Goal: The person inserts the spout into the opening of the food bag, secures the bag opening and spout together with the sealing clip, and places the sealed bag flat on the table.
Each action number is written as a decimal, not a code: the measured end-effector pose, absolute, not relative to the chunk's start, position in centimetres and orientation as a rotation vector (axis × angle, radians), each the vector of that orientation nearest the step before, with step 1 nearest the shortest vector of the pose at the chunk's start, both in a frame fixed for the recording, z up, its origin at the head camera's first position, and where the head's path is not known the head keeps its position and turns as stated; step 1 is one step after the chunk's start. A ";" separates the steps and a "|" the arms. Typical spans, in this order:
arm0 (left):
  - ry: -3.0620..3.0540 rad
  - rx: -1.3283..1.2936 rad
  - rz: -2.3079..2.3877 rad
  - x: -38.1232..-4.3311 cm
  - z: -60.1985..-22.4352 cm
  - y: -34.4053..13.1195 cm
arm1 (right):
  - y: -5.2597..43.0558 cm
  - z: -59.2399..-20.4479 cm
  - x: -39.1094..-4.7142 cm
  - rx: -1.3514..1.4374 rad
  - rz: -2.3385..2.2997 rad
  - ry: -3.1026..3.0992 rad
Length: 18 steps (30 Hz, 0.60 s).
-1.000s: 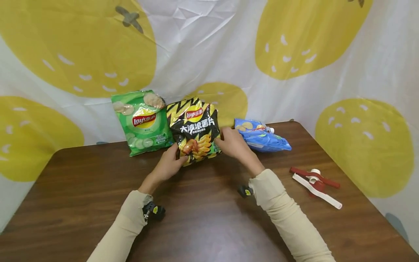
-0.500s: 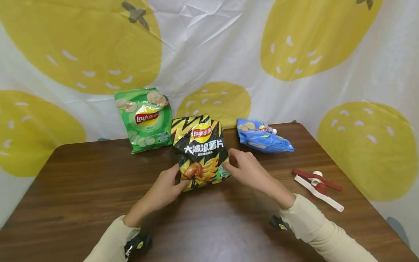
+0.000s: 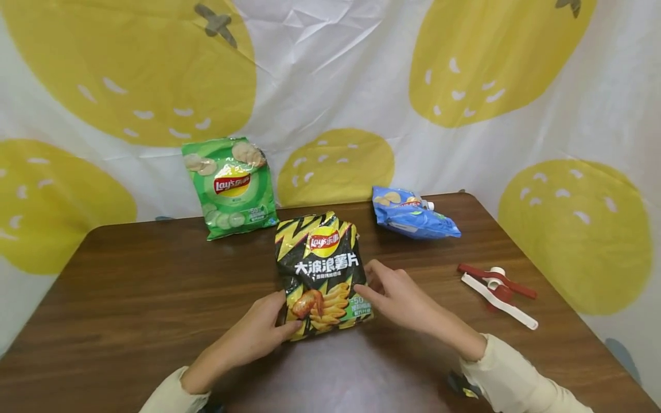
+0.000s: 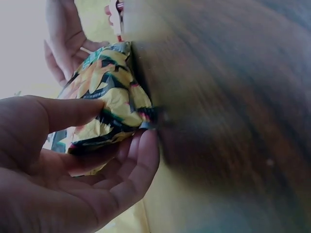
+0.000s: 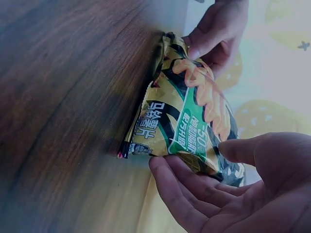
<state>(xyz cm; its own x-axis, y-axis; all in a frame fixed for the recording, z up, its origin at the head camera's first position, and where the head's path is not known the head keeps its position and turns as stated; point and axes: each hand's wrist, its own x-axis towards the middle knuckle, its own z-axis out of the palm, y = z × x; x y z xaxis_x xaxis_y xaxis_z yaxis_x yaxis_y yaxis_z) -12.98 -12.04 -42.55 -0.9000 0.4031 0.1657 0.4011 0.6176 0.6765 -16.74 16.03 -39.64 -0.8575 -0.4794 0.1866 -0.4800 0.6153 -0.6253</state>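
Note:
Both hands hold a black and yellow bag of potato chips by its lower sides, over the middle of the table. The left hand grips the lower left corner, thumb on the front and fingers behind. On the other side the right hand pinches the right edge, its thumb over the green patch. In the left wrist view the chip bag has its bottom edge close to the tabletop, with the left thumb pressing its front. The right wrist view shows the right fingers under the bag's side edge.
A green chip bag leans upright against the patterned curtain at the back left. A blue chip bag lies at the back right, a white cap behind it. Red and white handled tools lie on the table at right.
Both hands have drawn the black chip bag from beside the green bag toward the near middle of the table. The green and blue bags and the handled tools have stayed in place.

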 end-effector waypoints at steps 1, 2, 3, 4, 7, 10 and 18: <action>2.802 0.709 1.184 -13.0 -42.5 -12.1 | 16.3 -39.7 -16.7 0.839 1.109 -2.827; 2.785 0.714 1.186 -13.0 -42.5 -12.1 | 16.6 -39.7 -16.6 0.833 1.117 -2.837; 2.770 0.716 1.190 -13.1 -42.4 -12.1 | 17.0 -39.6 -16.6 0.832 1.120 -2.842; 2.753 0.713 1.200 -13.0 -42.4 -12.2 | 17.4 -39.6 -16.6 0.832 1.113 -2.844; 2.725 0.705 1.215 -12.8 -42.2 -12.6 | 19.2 -39.3 -16.9 0.783 1.124 -2.835; 2.704 0.704 1.195 -12.6 -41.9 -13.1 | 22.2 -39.1 -17.3 0.665 1.072 -2.794; 2.750 0.600 1.068 -12.3 -39.9 -13.5 | 31.3 -37.9 -16.7 0.353 0.870 -2.733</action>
<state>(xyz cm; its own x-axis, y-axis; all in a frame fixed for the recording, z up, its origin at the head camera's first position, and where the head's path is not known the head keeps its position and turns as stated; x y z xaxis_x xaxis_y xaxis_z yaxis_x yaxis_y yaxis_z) -12.32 -13.55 -39.92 -0.9123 0.4091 0.0213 0.3162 0.6702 0.6714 -16.68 31.30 -37.90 -0.9389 -0.1526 0.3084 -0.3028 0.7922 -0.5298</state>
